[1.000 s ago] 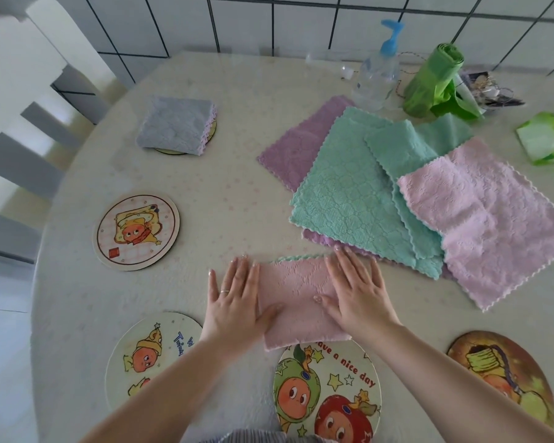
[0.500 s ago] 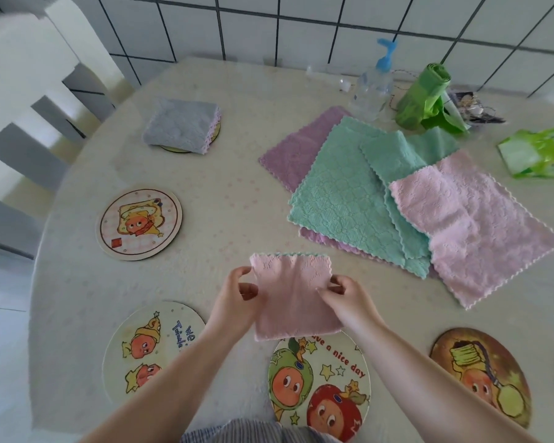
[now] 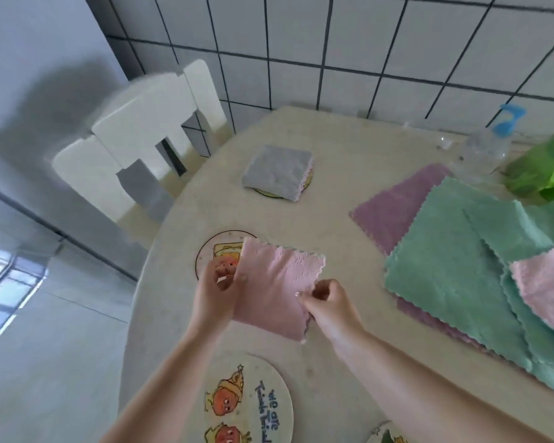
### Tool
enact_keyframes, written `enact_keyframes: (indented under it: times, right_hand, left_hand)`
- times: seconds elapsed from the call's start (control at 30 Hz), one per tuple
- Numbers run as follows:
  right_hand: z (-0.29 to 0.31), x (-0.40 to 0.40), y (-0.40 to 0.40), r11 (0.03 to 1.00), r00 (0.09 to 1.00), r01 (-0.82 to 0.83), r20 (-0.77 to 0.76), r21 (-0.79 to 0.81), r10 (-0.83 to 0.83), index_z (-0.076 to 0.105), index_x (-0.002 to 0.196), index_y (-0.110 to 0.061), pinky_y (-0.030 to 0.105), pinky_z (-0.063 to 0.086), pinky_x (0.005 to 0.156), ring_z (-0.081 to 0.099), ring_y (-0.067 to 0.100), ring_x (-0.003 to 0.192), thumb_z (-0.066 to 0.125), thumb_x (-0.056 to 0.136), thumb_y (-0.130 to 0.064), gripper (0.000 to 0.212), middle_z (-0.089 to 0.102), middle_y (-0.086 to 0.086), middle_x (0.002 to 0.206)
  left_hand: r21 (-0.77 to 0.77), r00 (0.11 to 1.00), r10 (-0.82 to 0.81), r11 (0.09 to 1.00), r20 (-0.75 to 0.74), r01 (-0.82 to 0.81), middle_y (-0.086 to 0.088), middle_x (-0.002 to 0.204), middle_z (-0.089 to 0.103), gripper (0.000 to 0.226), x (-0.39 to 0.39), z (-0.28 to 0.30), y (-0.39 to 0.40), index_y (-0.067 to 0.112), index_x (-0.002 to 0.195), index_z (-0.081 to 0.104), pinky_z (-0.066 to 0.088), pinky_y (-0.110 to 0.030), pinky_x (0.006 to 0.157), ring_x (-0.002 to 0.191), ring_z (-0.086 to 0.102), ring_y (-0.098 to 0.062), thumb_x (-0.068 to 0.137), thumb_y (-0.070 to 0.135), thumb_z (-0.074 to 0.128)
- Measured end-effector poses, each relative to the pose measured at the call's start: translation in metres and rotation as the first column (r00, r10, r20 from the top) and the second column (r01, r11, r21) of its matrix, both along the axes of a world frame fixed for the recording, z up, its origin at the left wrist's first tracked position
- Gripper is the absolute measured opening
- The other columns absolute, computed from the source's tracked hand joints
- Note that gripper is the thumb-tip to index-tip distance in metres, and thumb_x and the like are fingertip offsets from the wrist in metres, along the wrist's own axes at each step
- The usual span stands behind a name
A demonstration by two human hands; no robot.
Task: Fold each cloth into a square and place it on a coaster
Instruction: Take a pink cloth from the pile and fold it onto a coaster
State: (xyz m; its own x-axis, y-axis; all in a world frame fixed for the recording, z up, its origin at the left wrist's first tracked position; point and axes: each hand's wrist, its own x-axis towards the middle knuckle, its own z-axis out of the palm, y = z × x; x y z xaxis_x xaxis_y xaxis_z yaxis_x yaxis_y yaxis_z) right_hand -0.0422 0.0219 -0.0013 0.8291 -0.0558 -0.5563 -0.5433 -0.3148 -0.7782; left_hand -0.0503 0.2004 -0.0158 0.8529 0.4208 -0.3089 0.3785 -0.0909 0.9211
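1. Nearest the camera lies a round, glossy coaster (image 3: pixel 253 401) printed with cartoon fruit figures and blue lettering; it rests flat on the pale, speckled table (image 3: pixel 327 372), and nothing lies on it.
2. Just beyond it, both bare forearms reach in. The left hand (image 3: pixel 213 290) pinches the left edge of the folded pink cloth (image 3: pixel 274 292), thumb on top and fingers tucked beneath. The right hand (image 3: pixel 328 302) nips the right edge between curled fingertips.
3. That cloth is a soft, nubbly square with scalloped edges, held tilted. I cannot tell whether it touches the table.
4. Its far left corner overlaps a second round coaster (image 3: pixel 219 251), cream with a dark rim and a cartoon picture, mostly hidden behind hand and cloth.
5. To the right lies a loose heap of flat cloths (image 3: pixel 454 270) in mint green, mauve and pink, all waffle-textured with zigzag edges.
6. Farther back, a folded grey cloth (image 3: pixel 277 171) sits as a thick square on a third coaster (image 3: pixel 271 194).
7. At the far edge stand a clear pump bottle (image 3: pixel 486 148) with a blue top and crumpled green plastic (image 3: pixel 547 167), with a white slatted chair (image 3: pixel 141 129) to the left.
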Motion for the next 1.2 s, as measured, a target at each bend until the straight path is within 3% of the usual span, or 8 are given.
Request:
enact_keyframes:
  times: [0.17,0.4,0.57,0.63,0.77,0.87,1.0,1.2]
  right_hand:
    - [-0.011,0.030,0.049,0.994,0.994,-0.108,-0.003,0.019,0.108,0.049,0.062,-0.021,0.046,0.053,0.079,0.055,0.020,0.065,0.069,0.077,-0.016,0.024,0.054,-0.005,0.060]
    - [-0.024,0.050,0.078,0.978,0.977,-0.210,0.034,-0.017,0.211,0.068,0.069,-0.031,0.021,0.046,0.069,0.059,0.011,0.073,0.057,0.081,-0.006,0.030,0.066,-0.010,0.074]
    - [-0.025,0.052,0.075,0.950,0.949,-0.309,0.054,-0.031,0.310,0.072,0.098,-0.022,0.016,0.046,0.075,0.062,0.009,0.089,0.055,0.085,-0.004,0.028,0.066,-0.009,0.094]
    - [-0.026,0.049,0.072,0.930,0.931,-0.333,0.102,-0.156,0.351,0.071,0.101,-0.027,0.016,0.045,0.076,0.058,0.008,0.094,0.056,0.085,-0.010,0.028,0.060,-0.010,0.106]
    - [-0.024,0.041,0.066,0.791,0.821,-0.340,0.249,-0.509,0.513,0.057,0.123,-0.033,0.027,0.032,0.102,0.029,0.013,0.131,0.054,0.088,-0.024,0.037,0.030,-0.005,0.141]
    - [-0.022,0.036,0.069,0.602,0.621,-0.481,0.236,-0.638,0.747,0.053,0.127,-0.025,0.037,0.012,0.115,0.007,0.020,0.143,0.046,0.088,-0.028,0.040,0.014,0.003,0.154]
    - [-0.034,0.032,0.068,0.332,0.433,-0.620,0.043,-0.711,0.900,0.029,0.143,-0.027,0.049,-0.007,0.113,-0.016,0.018,0.143,0.037,0.093,-0.038,0.052,-0.008,0.004,0.157]
    - [-0.043,0.037,0.047,0.119,0.292,-0.615,-0.085,-0.780,0.953,-0.001,0.149,-0.026,0.054,-0.005,0.113,-0.018,0.021,0.142,0.036,0.096,-0.039,0.065,-0.018,0.004,0.156]
  left_hand:
    - [0.061,0.999,0.036,0.997,0.022,-0.037,0.007,0.087,0.057,0.030,0.027,-0.012,0.049,0.029,0.103,0.049,0.042,-0.012,0.047,0.070,0.056,-0.006,0.088,0.005,0.058]
    - [0.218,0.999,0.020,0.976,-0.051,-0.009,0.009,0.092,0.060,0.032,0.052,-0.037,0.078,0.030,0.111,0.048,0.042,-0.027,0.059,0.077,0.061,-0.010,0.087,0.013,0.061]
    - [0.223,0.996,0.009,0.975,-0.090,0.011,0.015,0.095,0.060,0.034,0.058,-0.042,0.086,0.031,0.116,0.049,0.047,-0.029,0.065,0.085,0.061,-0.007,0.088,0.016,0.060]
    - [0.237,0.995,0.002,0.971,-0.099,0.022,0.016,0.095,0.059,0.035,0.058,-0.041,0.087,0.030,0.117,0.049,0.050,-0.032,0.070,0.090,0.061,-0.010,0.087,0.015,0.060]
    - [0.556,0.996,-0.060,0.827,-0.063,0.085,0.007,0.115,0.056,0.036,0.052,-0.036,0.085,0.025,0.117,0.055,0.043,-0.030,0.087,0.106,0.053,-0.012,0.084,0.010,0.058]
    - [0.735,0.955,-0.295,0.656,0.039,0.173,0.001,0.123,0.057,0.038,0.044,-0.034,0.073,0.020,0.115,0.060,0.040,-0.033,0.092,0.117,0.050,-0.020,0.079,0.011,0.054]
    - [0.847,0.845,-0.496,0.346,-0.201,0.404,-0.005,0.142,0.045,0.054,0.033,-0.055,0.062,0.014,0.132,0.049,0.029,-0.047,0.107,0.137,0.031,-0.022,0.085,0.039,0.037]
    - [0.800,0.827,-0.407,0.297,-0.387,0.521,0.003,0.156,0.000,0.074,0.026,-0.061,0.064,0.030,0.147,0.013,0.004,-0.045,0.115,0.144,-0.001,-0.020,0.082,0.064,0.011]
